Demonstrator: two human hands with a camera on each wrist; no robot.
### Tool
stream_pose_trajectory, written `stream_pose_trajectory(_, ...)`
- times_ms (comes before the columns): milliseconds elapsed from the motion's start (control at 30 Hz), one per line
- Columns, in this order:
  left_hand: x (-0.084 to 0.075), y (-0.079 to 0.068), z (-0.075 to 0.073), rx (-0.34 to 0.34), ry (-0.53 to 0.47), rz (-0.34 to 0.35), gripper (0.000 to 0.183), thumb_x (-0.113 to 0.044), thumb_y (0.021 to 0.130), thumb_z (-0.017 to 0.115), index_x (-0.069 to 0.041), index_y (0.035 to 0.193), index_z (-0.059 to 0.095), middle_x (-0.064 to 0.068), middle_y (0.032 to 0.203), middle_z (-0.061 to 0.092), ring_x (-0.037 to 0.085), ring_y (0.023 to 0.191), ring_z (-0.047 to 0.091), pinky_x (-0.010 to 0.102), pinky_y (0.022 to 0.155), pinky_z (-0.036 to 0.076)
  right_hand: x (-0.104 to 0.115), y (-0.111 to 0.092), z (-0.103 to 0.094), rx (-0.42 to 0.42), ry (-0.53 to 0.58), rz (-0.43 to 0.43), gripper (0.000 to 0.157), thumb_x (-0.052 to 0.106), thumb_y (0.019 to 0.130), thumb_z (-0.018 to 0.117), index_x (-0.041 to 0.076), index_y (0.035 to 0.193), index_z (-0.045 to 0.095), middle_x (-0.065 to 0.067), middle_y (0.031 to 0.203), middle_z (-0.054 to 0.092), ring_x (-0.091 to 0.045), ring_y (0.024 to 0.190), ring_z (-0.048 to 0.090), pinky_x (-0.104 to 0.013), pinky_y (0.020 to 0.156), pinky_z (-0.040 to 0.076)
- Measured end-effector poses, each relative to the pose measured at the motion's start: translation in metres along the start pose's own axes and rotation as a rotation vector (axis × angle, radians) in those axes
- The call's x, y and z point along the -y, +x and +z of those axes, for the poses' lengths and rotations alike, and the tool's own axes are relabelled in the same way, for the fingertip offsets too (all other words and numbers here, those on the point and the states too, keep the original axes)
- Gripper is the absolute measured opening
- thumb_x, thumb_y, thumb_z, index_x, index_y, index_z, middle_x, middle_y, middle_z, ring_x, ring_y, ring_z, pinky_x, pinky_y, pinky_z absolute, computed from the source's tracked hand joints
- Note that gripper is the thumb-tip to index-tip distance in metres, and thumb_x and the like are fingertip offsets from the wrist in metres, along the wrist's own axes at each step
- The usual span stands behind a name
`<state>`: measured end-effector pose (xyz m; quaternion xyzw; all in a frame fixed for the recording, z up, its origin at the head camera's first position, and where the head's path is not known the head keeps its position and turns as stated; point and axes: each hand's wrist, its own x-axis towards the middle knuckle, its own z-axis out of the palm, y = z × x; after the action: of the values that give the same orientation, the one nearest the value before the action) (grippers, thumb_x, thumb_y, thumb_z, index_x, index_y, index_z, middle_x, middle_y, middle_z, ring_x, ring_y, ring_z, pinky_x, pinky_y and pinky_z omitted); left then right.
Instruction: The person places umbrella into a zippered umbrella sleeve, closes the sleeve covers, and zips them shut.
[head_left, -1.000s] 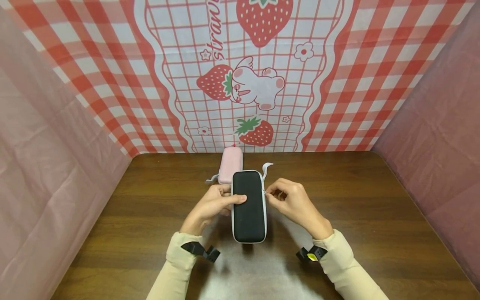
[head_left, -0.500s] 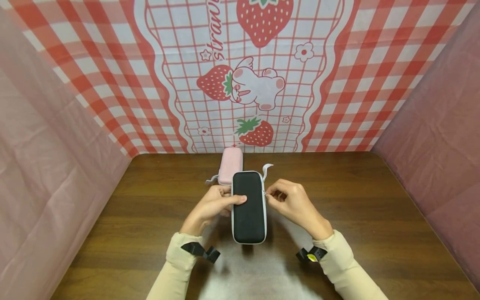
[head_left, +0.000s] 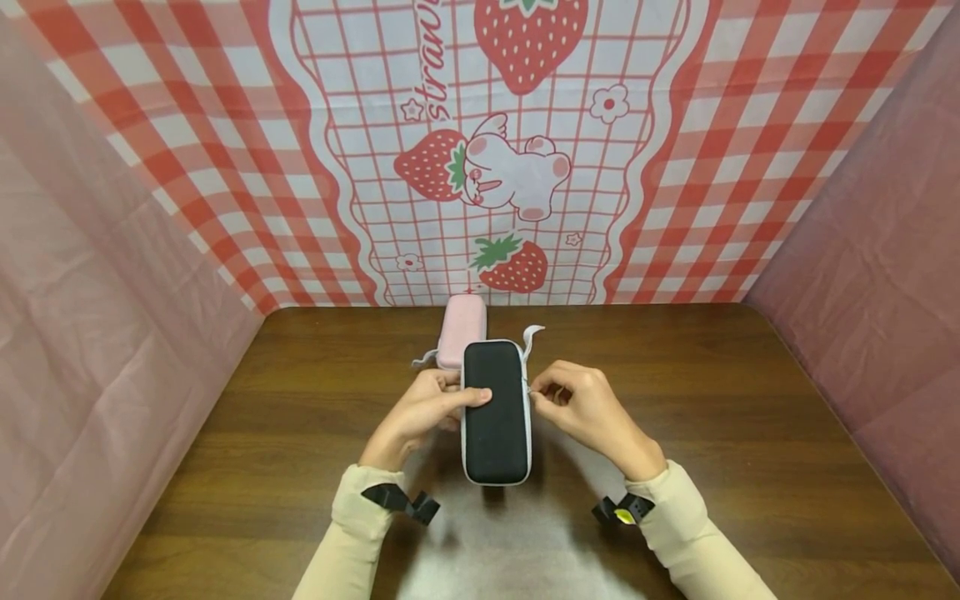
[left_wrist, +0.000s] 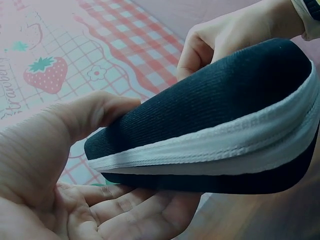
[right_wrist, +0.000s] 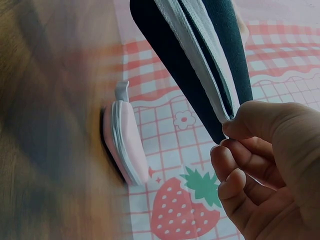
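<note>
A black zip case (head_left: 497,442) with white zipper trim is held up off the table in the head view. My left hand (head_left: 416,414) grips its left side, thumb on the front face and fingers behind, as the left wrist view also shows. At the right edge, my right hand (head_left: 588,412) pinches the zipper pull between thumb and forefinger; the pull itself is mostly covered. In the right wrist view a dark gap parts the white zipper tape (right_wrist: 200,60) above those fingertips. A pale strap (head_left: 532,335) sticks up from the case's upper right.
Behind the black case a pink zip case (head_left: 463,327) with a pale strap lies on the brown wooden table (head_left: 712,400). A strawberry-print cloth (head_left: 525,167) hangs at the back, with pink cloth on both sides.
The black case has shifted very slightly left. The right hand has slid a little toward the person along its edge with the zipper pull. The pink case stays put.
</note>
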<state>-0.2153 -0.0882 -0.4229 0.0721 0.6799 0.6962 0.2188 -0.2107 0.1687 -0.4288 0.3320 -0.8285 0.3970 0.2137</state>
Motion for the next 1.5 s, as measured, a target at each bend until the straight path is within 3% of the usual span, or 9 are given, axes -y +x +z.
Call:
stream_pose_trajectory(967,0.0021,0.0018,0.0033,-0.009,-0.034,0.019,0.046,-0.013,0.09,0.074,0.01,0.128,0.063,0.008,0.094,0.079,0.014,0.074,0.075,0.033,0.067,0.062,-0.0019,0.0002,-0.0014,0.005,-0.013,-0.019,0.013,-0.004,0.078,0.076,0.008,0.081,0.073,0.004,0.078,0.067,-0.005,0.065,0.059,-0.025,0.054,0.052)
stream_pose_trajectory(1267,0.0022,0.0024,0.0062,-0.017,-0.051,0.011,0.046,-0.012,0.091,0.073,0.011,0.129,0.061,0.006,0.091,0.078,0.014,0.073,0.075,0.033,0.068,0.062,-0.003,0.0003,-0.0022,0.007,-0.023,-0.026,0.015,-0.007,0.077,0.076,0.008,0.08,0.073,0.003,0.077,0.067,-0.005,0.065,0.059,-0.02,0.055,0.05)
stream_pose_trajectory(1500,0.0022,0.005,0.0037,-0.075,-0.026,0.029,0.042,-0.017,0.091,0.074,0.008,0.124,0.067,0.006,0.089,0.079,0.015,0.072,0.075,0.032,0.067,0.061,-0.0004,-0.0012,0.0001,0.067,0.016,0.003,0.016,-0.006,0.079,0.074,0.011,0.081,0.073,0.003,0.077,0.067,-0.013,0.066,0.063,-0.033,0.056,0.056)
